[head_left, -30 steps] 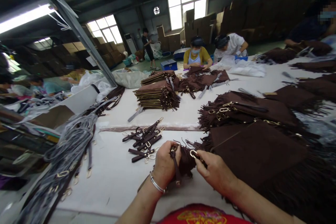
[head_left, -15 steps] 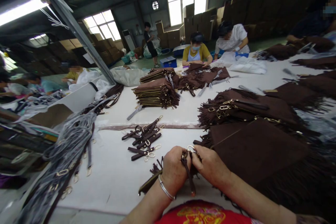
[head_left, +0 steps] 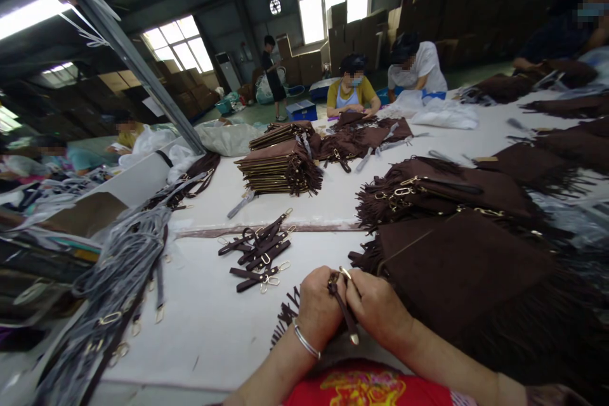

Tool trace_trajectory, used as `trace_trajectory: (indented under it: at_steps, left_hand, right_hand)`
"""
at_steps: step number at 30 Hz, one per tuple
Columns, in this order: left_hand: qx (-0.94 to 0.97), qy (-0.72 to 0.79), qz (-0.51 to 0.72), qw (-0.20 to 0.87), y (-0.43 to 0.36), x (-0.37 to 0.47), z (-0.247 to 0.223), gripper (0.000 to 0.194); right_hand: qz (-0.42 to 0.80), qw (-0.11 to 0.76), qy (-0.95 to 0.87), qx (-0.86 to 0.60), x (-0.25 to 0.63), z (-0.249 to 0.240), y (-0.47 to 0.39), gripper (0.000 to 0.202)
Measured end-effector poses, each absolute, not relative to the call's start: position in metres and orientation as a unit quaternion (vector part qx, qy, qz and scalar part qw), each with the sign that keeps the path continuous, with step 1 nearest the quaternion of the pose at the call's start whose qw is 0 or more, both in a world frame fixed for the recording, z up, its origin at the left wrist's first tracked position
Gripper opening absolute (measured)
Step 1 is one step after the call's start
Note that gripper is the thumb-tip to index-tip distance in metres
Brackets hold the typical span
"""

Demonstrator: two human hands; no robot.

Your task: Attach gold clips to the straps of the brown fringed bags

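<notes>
My left hand [head_left: 320, 304], with a silver bangle at the wrist, is closed on a dark brown strap [head_left: 347, 317] whose metal-tipped end hangs between my hands. My right hand [head_left: 378, 307] is closed too, pinching a gold clasp [head_left: 345, 272] right beside it. How strap and clasp are joined is hidden by my fingers. Below my left hand, the fringe of a brown bag [head_left: 284, 315] sticks out; most of that bag is covered. Left of my hands lies a loose pile of brown wrist straps [head_left: 261, 247] with gold clasps.
Brown fringed bags [head_left: 457, 266] are heaped at right, and a neat stack of bags [head_left: 273, 168] stands farther back. Plastic-wrapped straps [head_left: 118, 266] hang along the left table edge near a slanted metal post [head_left: 137, 63]. Several people work around the white table [head_left: 200, 323].
Both hands stay together at the same place. The gold clasp has turned between my fingers, and the hanging strap end has swung slightly right. More of the fringe shows at left.
</notes>
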State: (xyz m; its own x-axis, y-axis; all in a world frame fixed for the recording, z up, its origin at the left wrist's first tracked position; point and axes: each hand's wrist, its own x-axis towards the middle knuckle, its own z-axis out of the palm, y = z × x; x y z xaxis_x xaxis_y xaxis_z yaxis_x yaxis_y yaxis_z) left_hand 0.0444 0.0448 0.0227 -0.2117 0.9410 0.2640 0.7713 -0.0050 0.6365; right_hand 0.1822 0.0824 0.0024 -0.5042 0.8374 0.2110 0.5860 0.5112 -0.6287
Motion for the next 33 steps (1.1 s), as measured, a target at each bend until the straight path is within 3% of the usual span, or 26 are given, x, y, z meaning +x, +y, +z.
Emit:
trace_trajectory:
  at_steps: [3,7,11,16,21,27,29,33]
  left_hand:
    - [0.614,0.693,0.360,0.116,0.044,0.046,0.023,0.027]
    - [0.646,0.662,0.368,0.097,0.039,0.045,0.018,0.021]
    - [0.644,0.663,0.380,0.047,0.042,0.027,0.014,0.020]
    - [0.590,0.695,0.409,0.046,0.055,0.004,0.026,0.018]
    - [0.632,0.622,0.417,0.199,0.044,0.021,0.030,0.018]
    - [0.638,0.599,0.381,0.298,0.034,0.030,0.034,0.024]
    - [0.613,0.628,0.371,0.302,0.036,0.031,0.034,0.029]
    - [0.515,0.697,0.378,0.326,0.039,0.034,0.028,0.029]
  right_hand:
    - [0.333,0.231,-0.807,-0.429,0.183,0.010,0.087,0.031]
    - [0.563,0.162,-0.674,-0.451,0.185,0.022,0.093,0.029]
    - [0.673,0.077,-0.599,-0.427,0.186,0.021,0.075,0.026]
    - [0.748,0.122,-0.499,-0.421,0.189,0.014,0.066,0.029]
    - [0.757,0.193,-0.508,-0.364,0.195,0.020,0.090,0.045]
    - [0.729,0.153,-0.564,-0.356,0.193,0.011,0.090,0.046]
    - [0.650,0.172,-0.637,-0.378,0.193,0.010,0.087,0.040]
    - [0.375,0.230,-0.811,-0.385,0.192,0.014,0.081,0.017]
